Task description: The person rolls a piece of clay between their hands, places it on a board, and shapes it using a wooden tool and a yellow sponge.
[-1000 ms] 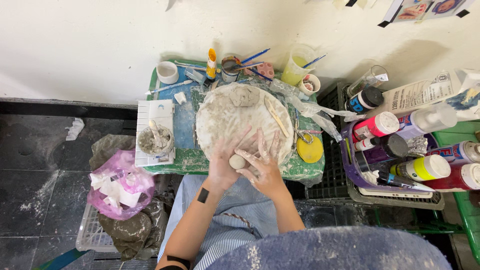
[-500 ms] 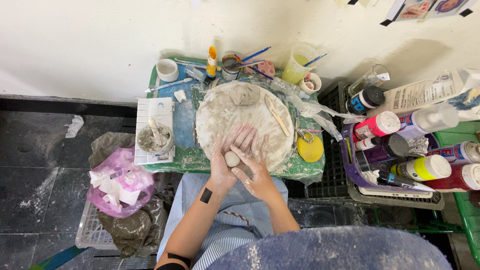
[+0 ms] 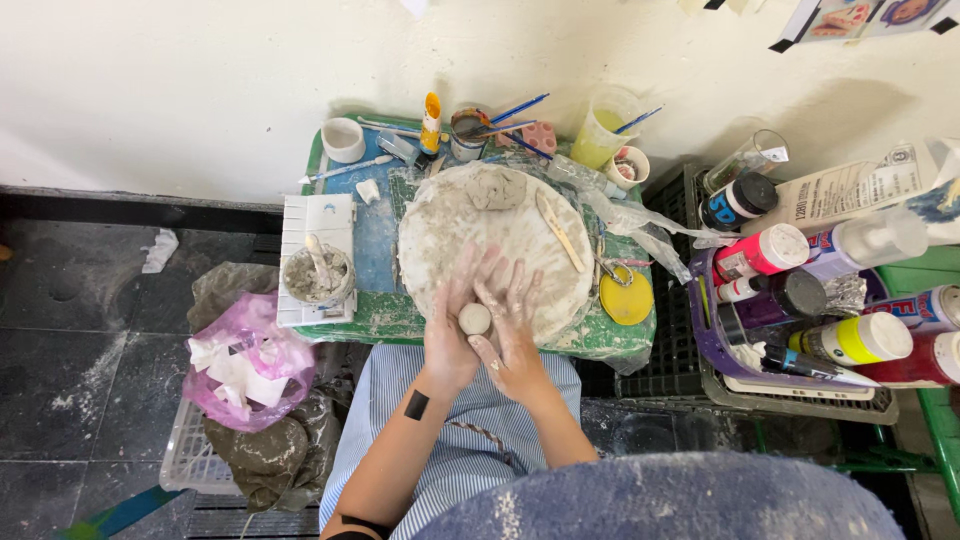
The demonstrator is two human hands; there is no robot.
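A small pale ball of clay [image 3: 474,319] sits between my two palms over the near edge of a round, clay-smeared board [image 3: 500,250]. My left hand [image 3: 450,325] cups the ball from the left, and my right hand [image 3: 512,325] presses against it from the right with fingers stretched out. Both hands are coated in grey clay. A flat lump of clay [image 3: 497,187] lies at the board's far side, and a wooden modelling tool [image 3: 560,232] rests on its right part.
The board sits on a small green table [image 3: 370,315] with a slip cup [image 3: 316,277] on a white palette, brushes, cups and a yellow lid [image 3: 627,298]. A crate of paint bottles [image 3: 800,300] stands at the right. A pink bag [image 3: 245,360] lies at the left.
The ball of clay has shifted slightly between my palms as my hands move against each other; they stay at the board's near edge.
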